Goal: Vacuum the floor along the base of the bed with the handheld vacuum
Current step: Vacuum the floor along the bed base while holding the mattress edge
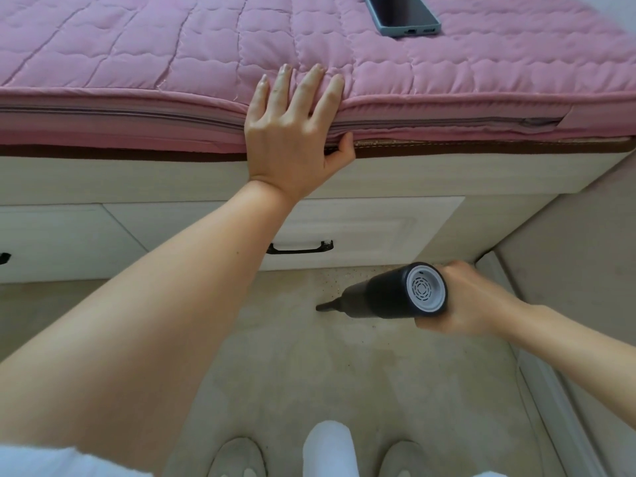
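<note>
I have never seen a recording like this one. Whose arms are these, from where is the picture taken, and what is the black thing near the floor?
There is no robot here. A person wears a camera on the head, looking down, so the arms are their own, and their shoes show at the bottom edge. The left hand rests on the edge of the pink mattress, fingers on top and thumb tucked under the edge. The right hand holds a black handheld vacuum, with its narrow nozzle pointing left and down to the floor in front of the bed's drawer. A phone lies on the mattress.
</note>
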Demonstrator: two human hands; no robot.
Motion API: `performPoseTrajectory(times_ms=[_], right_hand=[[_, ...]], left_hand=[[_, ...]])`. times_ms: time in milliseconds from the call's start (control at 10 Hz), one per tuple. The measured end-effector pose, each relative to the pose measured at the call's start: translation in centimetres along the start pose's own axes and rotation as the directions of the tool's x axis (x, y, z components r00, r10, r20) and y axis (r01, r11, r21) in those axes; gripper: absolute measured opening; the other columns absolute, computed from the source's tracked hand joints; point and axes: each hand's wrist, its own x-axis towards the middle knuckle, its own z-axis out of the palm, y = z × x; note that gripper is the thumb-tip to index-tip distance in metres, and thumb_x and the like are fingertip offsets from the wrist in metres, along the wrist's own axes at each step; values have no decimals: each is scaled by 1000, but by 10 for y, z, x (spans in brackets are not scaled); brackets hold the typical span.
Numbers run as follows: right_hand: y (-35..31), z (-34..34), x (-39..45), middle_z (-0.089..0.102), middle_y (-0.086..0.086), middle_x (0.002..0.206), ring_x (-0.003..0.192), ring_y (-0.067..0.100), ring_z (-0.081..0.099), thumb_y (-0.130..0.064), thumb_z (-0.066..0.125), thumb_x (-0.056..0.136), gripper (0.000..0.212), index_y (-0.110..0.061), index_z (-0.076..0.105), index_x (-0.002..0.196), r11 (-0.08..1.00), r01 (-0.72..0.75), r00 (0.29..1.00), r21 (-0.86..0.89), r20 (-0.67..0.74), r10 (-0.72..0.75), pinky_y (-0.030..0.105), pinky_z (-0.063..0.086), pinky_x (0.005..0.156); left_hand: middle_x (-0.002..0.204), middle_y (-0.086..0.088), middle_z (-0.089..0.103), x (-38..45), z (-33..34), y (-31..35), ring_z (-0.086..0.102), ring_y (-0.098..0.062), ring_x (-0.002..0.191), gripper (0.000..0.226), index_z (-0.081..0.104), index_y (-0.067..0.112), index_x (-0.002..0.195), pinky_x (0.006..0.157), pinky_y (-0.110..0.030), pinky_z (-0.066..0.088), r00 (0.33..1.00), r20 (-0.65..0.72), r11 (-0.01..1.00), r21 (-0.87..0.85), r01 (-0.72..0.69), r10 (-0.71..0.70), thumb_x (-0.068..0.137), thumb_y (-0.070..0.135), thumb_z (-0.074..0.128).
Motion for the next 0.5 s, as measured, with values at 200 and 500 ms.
performPoseTrajectory(times_ms=[200, 500], right_hand=[[-7, 9, 11, 43, -27, 50, 47, 6, 46, -35, 71, 57, 38, -54, 42, 71, 998, 25, 998, -64, -52, -29, 10, 28, 41], [-21, 15, 20, 52, -33, 57, 53, -6, 52, -32, 67, 58, 37, -57, 43, 70, 997, 29, 998, 66, -50, -26, 12, 33, 41]], left_hand=[[128, -6, 64, 0, 1, 0, 58, -37, 119, 53, 64, 19, 126, 102, -52, 45, 1000, -12, 1000, -2, -8, 8, 84, 48, 49], [128, -6, 64, 0, 1, 0, 58, -38, 119, 53, 64, 19, 126, 101, -52, 45, 1000, -4, 1000, -13, -4, 4, 84, 48, 49]])
